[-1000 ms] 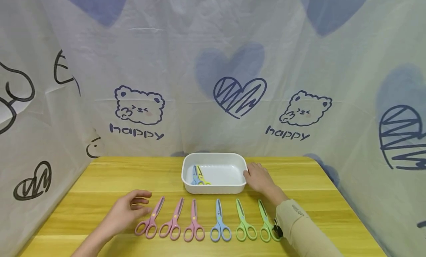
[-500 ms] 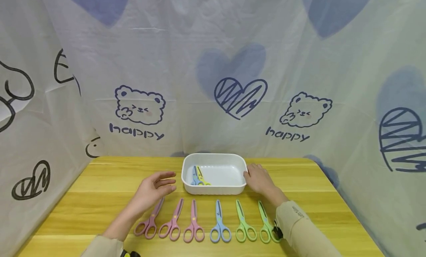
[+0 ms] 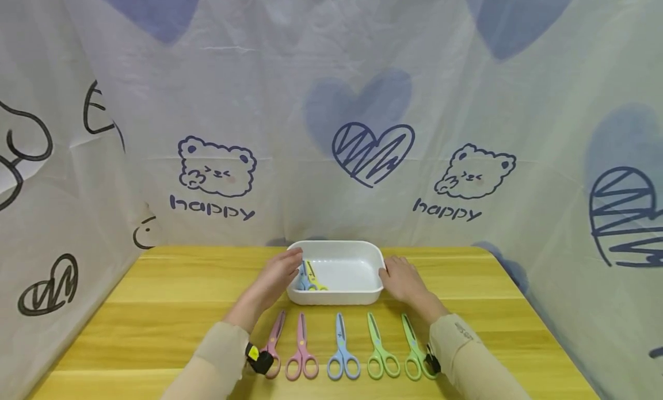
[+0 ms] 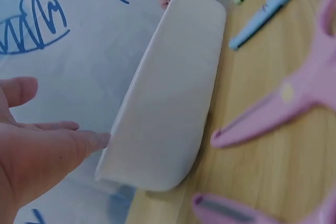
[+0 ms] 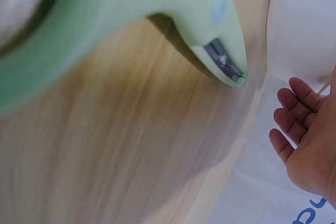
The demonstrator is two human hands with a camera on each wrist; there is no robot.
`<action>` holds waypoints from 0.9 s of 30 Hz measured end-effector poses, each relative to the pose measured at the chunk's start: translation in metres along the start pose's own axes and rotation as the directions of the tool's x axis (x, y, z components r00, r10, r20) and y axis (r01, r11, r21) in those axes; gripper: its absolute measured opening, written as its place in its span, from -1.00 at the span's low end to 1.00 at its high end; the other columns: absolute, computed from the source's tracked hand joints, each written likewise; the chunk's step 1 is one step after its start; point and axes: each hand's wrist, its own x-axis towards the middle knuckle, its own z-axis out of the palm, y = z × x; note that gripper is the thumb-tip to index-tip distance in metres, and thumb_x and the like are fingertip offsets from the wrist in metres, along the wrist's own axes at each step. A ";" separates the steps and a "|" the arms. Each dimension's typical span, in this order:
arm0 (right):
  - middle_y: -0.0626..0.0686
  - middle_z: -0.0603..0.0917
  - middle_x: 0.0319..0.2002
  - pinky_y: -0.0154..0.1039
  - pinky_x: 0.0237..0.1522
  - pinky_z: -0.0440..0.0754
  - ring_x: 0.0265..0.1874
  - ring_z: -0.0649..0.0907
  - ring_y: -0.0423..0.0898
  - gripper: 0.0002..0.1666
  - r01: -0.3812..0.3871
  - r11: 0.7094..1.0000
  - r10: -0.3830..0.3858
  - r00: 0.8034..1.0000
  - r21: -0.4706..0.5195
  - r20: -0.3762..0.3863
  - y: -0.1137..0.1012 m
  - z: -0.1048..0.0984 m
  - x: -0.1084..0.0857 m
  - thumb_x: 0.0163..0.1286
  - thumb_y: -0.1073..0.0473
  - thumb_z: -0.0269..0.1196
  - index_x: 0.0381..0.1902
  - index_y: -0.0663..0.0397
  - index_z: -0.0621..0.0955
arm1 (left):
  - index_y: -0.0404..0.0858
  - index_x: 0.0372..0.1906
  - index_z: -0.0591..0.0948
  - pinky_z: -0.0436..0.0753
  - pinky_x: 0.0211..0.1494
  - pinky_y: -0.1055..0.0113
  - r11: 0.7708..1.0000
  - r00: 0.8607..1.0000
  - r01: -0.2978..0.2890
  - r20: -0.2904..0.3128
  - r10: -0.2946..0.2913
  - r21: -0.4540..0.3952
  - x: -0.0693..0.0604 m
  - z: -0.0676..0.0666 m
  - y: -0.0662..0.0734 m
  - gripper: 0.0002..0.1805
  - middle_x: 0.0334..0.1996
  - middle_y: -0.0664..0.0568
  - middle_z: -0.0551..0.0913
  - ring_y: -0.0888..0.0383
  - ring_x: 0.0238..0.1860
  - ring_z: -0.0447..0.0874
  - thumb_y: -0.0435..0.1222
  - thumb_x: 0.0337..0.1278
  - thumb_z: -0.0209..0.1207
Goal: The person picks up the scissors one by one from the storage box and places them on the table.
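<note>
A white plastic basin (image 3: 334, 297) stands at the back of the wooden table, with blue scissors (image 3: 304, 280) and yellow scissors (image 3: 313, 276) inside at its left. My left hand (image 3: 274, 278) is at the basin's left rim, its fingers fairly straight; a fingertip meets the rim in the left wrist view. My right hand (image 3: 404, 279) holds the basin's right rim, thumb at the edge, the other fingers loosely bent outside it (image 5: 310, 135). In front lie two visible pink scissors (image 3: 302, 348), blue scissors (image 3: 340, 348) and two green scissors (image 3: 381, 348). My left forearm hides the leftmost pink pair in the head view.
The wooden table (image 3: 129, 331) ends at a pale printed cloth (image 3: 290, 129) hanging behind and on both sides. A black wrist device (image 3: 259, 358) on my left sleeve overlaps a pink scissors handle.
My left hand has moved right and away from me, from beside the leftmost pink scissors to the basin's left rim. The right hand stays at the right rim.
</note>
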 end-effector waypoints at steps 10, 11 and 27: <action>0.21 0.65 0.05 0.15 0.18 0.48 0.03 0.53 0.16 -0.57 -0.010 1.000 0.010 1.000 0.001 0.006 -0.002 -0.001 -0.001 0.61 0.09 0.00 0.14 0.31 0.59 | -0.54 0.61 -0.10 -0.38 0.64 -0.11 0.997 0.998 0.054 -0.024 -0.055 -0.062 0.040 0.003 -0.014 -0.27 0.65 -0.37 -0.24 -0.28 0.65 -0.41 -0.28 0.59 -0.13; 0.21 0.65 0.05 0.15 0.18 0.48 0.03 0.52 0.16 -0.57 -0.011 1.000 0.011 1.000 -0.003 0.005 -0.002 -0.002 -0.001 0.61 0.09 0.00 0.14 0.31 0.59 | -0.50 0.62 -0.06 -0.34 0.65 -0.11 0.998 0.997 0.058 -0.042 -0.059 -0.029 0.042 0.005 -0.015 -0.27 0.65 -0.35 -0.19 -0.27 0.65 -0.37 -0.29 0.58 -0.08; 0.18 0.64 0.00 0.13 0.15 0.48 -0.01 0.52 0.14 -0.60 -0.015 1.000 0.015 1.000 -0.009 0.009 0.000 0.001 0.000 0.61 0.09 0.00 0.10 0.29 0.59 | -0.66 0.43 0.26 0.14 0.61 -0.09 0.984 0.981 0.033 -0.194 0.002 0.175 0.066 0.013 -0.030 -0.33 0.48 -0.55 0.21 -0.39 0.54 0.12 -0.58 0.23 0.12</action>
